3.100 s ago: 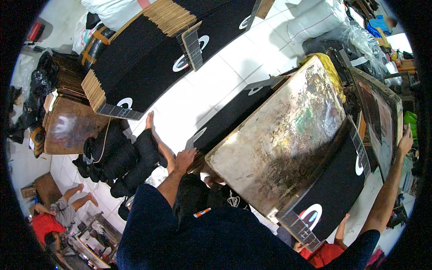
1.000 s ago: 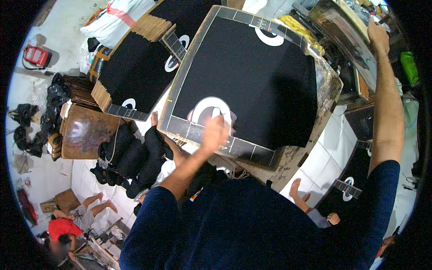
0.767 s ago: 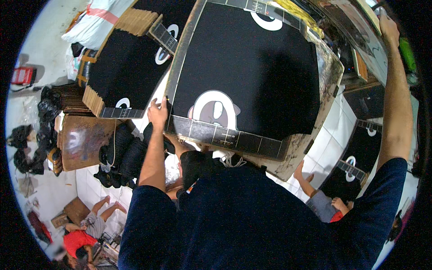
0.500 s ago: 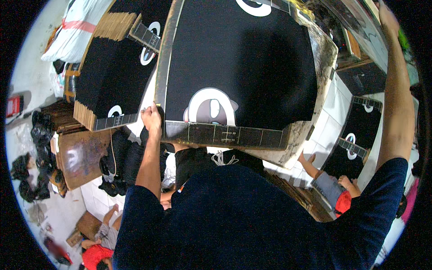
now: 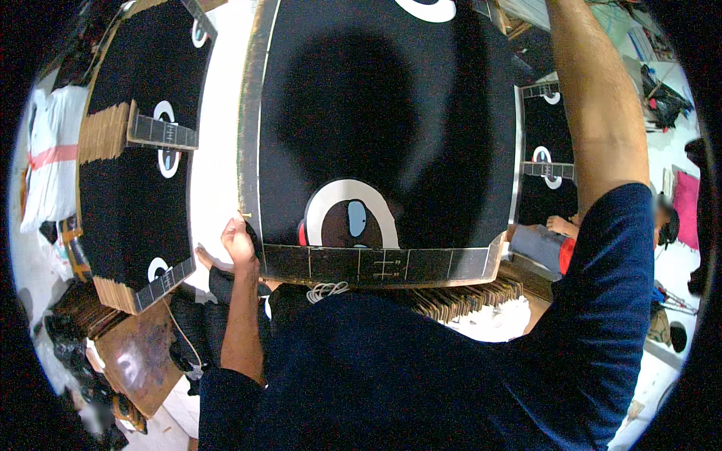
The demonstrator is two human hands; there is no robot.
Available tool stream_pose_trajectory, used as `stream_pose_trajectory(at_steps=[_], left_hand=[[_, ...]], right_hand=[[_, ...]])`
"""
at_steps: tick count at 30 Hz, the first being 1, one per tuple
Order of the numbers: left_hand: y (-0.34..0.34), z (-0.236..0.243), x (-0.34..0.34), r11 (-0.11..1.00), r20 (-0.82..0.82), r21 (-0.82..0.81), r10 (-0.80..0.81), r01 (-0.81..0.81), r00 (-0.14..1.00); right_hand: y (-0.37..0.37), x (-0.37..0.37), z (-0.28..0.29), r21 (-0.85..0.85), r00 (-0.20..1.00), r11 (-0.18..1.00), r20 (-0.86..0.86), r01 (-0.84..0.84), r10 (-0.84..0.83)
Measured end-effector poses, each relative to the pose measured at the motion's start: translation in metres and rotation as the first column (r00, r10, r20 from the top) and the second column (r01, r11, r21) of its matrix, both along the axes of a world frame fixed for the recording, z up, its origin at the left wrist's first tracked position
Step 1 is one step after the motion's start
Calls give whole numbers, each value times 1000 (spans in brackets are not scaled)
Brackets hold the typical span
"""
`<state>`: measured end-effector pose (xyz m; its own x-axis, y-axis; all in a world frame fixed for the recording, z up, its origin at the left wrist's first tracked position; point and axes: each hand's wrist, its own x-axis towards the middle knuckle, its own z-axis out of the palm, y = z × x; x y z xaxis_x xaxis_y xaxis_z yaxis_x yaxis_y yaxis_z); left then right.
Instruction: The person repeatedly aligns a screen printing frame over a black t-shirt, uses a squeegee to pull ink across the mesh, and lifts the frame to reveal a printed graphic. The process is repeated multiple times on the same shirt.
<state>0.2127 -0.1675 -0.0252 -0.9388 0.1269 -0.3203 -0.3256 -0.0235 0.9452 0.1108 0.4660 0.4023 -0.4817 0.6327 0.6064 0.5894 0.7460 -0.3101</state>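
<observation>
A large board covered in black cloth [image 5: 323,143] lies in front of me, with white-ringed eye shapes printed on it. The nearer eye [image 5: 353,222] has a dark brown centre, a light blue spot and a red patch at its left. Along the near edge runs a dark strip [image 5: 338,264] with pale ruled lines. My left hand [image 5: 239,242] is closed at the board's near left edge, beside a small brass-coloured pin [image 5: 246,216]; what its fingers hold is hidden. My right arm reaches far forward past the board's right side, its hand beyond the upper rim of the view.
More black cloth boards with eye prints [image 5: 120,203] stand on the left, with brown slats [image 5: 105,133] at their edge. Similar boards [image 5: 553,195] lie on the right, near a seated person [image 5: 545,242]. Stacked thin boards [image 5: 470,297] sit below the near edge.
The view has turned to the right. A worn, pale-edged piece along the board's right side is gone from view. The eye's blue and red now show. My right hand has left the view.
</observation>
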Motion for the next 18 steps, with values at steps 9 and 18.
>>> stream_pose_trajectory(at_steps=[9,18], left_hand=[[10,-11,6,891,-100,-449,-127,69,987],[-27,-17,6,738,-97,-675,-109,15,989]], right_hand=[[-24,10,8,-190,999,982,-34,8,-15],[-9,14,5,-45,999,998,-28,-35,34]])
